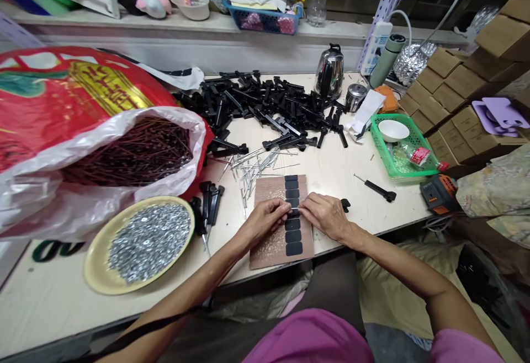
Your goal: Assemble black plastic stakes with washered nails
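Note:
A thin metal rod (294,209) spans the gap between my two hands, above a brown board (265,247) with a column of black rounded pads (293,235). My left hand (267,219) is closed, pinching the rod's left end between thumb and fingers. From the other side my right hand (327,215) also pinches it, fingers closed. A black plastic end (345,205) sticks out beyond the right hand; whether it is held or lies on the table is hidden. Loose metal rods (256,170) lie behind the board. Pale crumbs dot the board's left part.
Black plastic pieces (265,101) are heaped at the back. A yellow bowl (97,275) of small metal parts and a red sack (53,109) of dark rods stand left. On the right are one black piece with a rod (380,191), a green basket (379,148) and a cordless tool battery (439,193).

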### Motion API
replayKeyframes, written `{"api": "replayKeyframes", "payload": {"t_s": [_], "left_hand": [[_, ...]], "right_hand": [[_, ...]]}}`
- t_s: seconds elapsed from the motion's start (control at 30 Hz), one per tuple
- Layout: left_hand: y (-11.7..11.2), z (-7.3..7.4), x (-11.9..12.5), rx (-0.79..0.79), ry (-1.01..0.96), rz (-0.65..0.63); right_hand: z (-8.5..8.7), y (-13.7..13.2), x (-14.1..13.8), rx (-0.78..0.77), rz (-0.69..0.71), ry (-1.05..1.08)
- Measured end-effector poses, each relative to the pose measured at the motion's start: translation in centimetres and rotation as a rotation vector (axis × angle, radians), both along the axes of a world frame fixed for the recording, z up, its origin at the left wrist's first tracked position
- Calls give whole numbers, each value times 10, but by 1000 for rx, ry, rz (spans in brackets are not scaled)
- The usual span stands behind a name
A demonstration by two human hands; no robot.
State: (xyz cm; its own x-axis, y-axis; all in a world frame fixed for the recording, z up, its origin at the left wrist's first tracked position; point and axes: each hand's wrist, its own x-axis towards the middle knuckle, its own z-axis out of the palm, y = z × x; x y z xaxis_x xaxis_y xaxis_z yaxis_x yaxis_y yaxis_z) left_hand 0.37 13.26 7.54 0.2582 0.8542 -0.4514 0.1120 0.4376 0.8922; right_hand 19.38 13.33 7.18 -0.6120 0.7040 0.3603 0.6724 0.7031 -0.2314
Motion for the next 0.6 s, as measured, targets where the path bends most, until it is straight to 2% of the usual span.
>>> {"api": "replayKeyframes", "payload": {"t_s": [0.1,0.2,0.27,0.33,0.47,0.6], "left_hand": [[0,2,1,43,5,10],[-1,4,-1,182,53,5],[-2,4,-2,314,98,15],[-2,3,-3,387,124,24],[-1,-1,-2,239,45,21],[0,-1,-1,180,18,40]], "right_hand": [[2,0,-2,94,-14,-39],[3,0,-4,218,-26,-106],[3,0,-5,223,-36,-100],[3,-1,-5,148,-48,-37],[0,-2,-6,-12,-26,105],[-3,-3,-8,13,-43,62]]}}
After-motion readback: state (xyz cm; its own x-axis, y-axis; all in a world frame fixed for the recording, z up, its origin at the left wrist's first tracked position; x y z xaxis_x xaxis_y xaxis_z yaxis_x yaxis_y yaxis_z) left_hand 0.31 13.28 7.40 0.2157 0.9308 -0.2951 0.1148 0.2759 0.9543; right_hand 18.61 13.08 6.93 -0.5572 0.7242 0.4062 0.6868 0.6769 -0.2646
